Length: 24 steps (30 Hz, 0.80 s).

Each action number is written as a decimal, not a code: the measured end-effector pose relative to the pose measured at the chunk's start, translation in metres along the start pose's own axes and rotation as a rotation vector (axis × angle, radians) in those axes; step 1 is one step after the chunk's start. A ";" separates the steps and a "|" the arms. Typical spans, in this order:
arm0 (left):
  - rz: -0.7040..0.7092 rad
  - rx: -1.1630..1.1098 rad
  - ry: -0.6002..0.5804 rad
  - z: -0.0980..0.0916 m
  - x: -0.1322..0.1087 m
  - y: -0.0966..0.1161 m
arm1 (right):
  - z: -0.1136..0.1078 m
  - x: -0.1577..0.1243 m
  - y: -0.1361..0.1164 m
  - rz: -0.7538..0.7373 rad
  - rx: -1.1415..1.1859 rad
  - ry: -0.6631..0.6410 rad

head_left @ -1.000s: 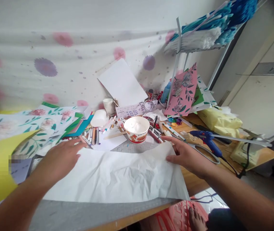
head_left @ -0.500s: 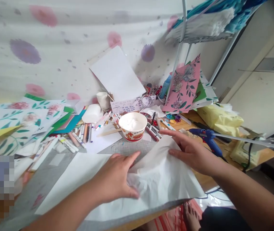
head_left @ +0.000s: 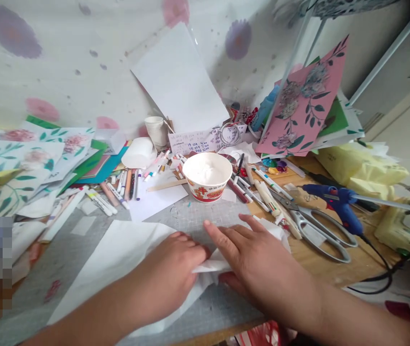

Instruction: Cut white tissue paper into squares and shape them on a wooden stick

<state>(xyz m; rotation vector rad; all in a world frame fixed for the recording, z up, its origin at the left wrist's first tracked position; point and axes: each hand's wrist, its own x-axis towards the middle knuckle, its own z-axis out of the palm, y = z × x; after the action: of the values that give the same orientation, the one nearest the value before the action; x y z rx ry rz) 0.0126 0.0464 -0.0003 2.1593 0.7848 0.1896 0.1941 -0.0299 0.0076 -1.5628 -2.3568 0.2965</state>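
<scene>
A thin white sheet of paper (head_left: 107, 254) lies on the grey mat, flat on its left part and bunched in the middle. My left hand (head_left: 172, 271) is closed on the crumpled middle, with a fold showing beside its thumb and index finger. Across the right part of the sheet rests my right hand (head_left: 251, 252), its fingers stretched out and apart; its thumb sits low near the fold. Just beyond both hands stands a white paper bowl (head_left: 208, 178) with a red printed pattern and white stuff inside.
Scissors (head_left: 316, 230) and a blue glue gun (head_left: 338, 202) lie at the right. Several markers (head_left: 100, 202) and flower-decorated papers (head_left: 14, 163) cover the left. A pink decorated card (head_left: 306, 105), a paper cup (head_left: 155, 132) and a blank white sheet (head_left: 179, 81) stand behind.
My left hand has closed on the sheet. My right hand has moved left and down over it, bunching its right part inward; the scissors have come into view.
</scene>
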 end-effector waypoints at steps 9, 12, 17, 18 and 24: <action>0.009 0.365 -0.284 -0.015 -0.004 0.003 | -0.021 0.010 0.006 0.072 0.066 -0.412; 0.073 0.421 -0.312 -0.015 -0.002 0.001 | -0.027 0.008 0.002 0.070 0.158 -0.486; 0.203 0.418 -0.369 -0.013 -0.003 -0.001 | -0.034 0.005 0.000 0.044 0.174 -0.572; 0.211 0.418 -0.373 -0.013 -0.004 -0.001 | -0.035 0.005 0.000 0.038 0.166 -0.578; 0.257 0.406 -0.382 -0.012 -0.003 -0.004 | -0.036 0.002 0.002 0.015 0.165 -0.580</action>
<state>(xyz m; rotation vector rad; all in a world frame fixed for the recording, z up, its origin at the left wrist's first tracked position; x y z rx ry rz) 0.0036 0.0540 0.0046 2.5683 0.3434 -0.2704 0.2080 -0.0271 0.0410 -1.5675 -2.6360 1.0429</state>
